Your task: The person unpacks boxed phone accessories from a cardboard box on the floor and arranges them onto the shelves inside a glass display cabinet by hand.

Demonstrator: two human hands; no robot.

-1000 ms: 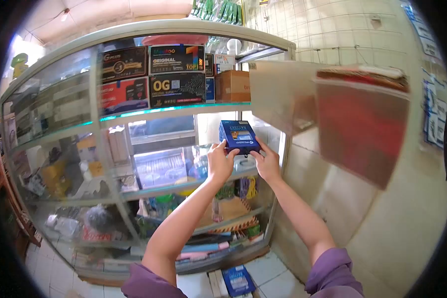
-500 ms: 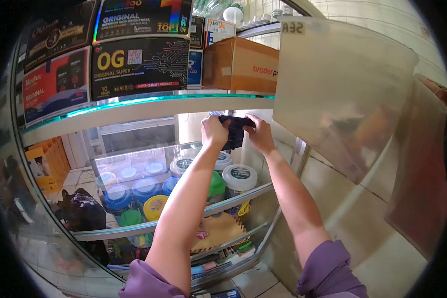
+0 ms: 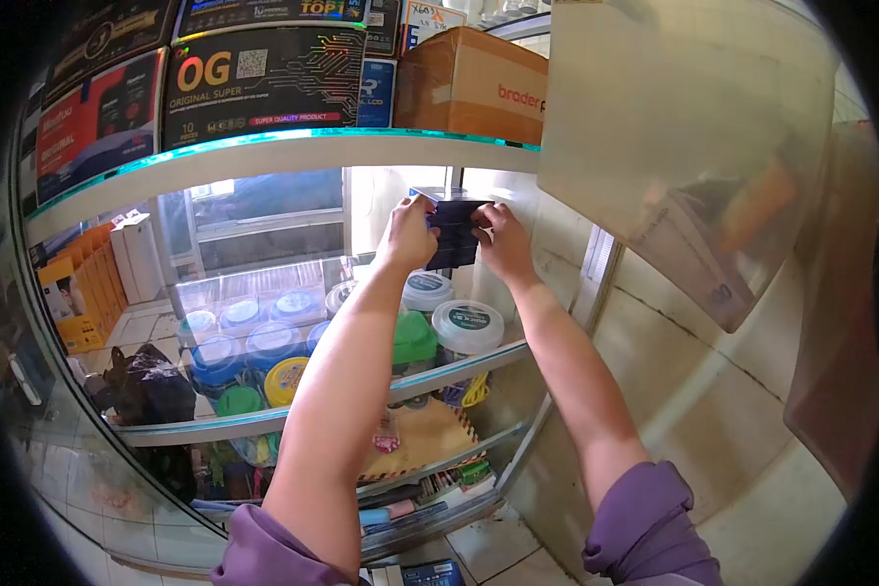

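Observation:
A stack of thin, dark navy boxes [image 3: 455, 237] stands at the back of the shelf, behind the lidded jars. My left hand [image 3: 407, 234] grips its left side, thumb on the front. From the right, the curled fingers of my right hand [image 3: 504, 242] pinch the upper right edge of the top box. Behind the stack, a light-coloured box top [image 3: 430, 193] shows in part. Just below my hands are a white-lidded jar [image 3: 467, 326] and a green lid [image 3: 415, 338].
Above my hands runs a glass shelf edge [image 3: 293, 146] bearing a black OG box [image 3: 264, 83] and a brown carton [image 3: 474, 88]. Blue-lidded jars [image 3: 219, 361] fill the shelf at left, near a black plastic bag [image 3: 146, 386]. A translucent hanging panel [image 3: 684, 117] is at right.
The view has tilted down, so the shelves sit higher. The top box, held tilted over the stack before, now lies level on it between my hands.

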